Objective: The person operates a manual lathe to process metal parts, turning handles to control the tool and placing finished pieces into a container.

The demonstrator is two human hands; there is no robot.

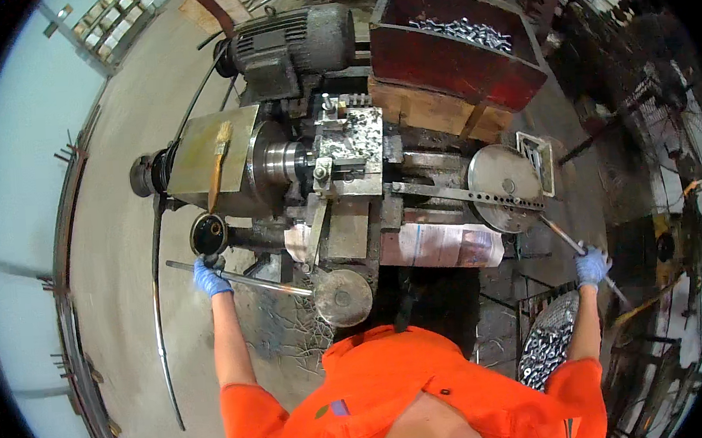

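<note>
In a blue glove, my left hand is closed around a metal lever, which runs right toward a round metal disc at the front of the lathe-like machine. Just above this hand is a round dark cup. My right hand, also gloved in blue, grips a slanting metal bar that meets a larger round plate on the machine's right side. The glove hides the bar's middle. Between the hands lies the machine's tool block, facing the shiny spindle.
A brush rests on the machine's cover. Behind stands an electric motor beside a red bin of small metal parts. A basket of metal parts sits near my right forearm. A long thin rod hangs down at the left.
</note>
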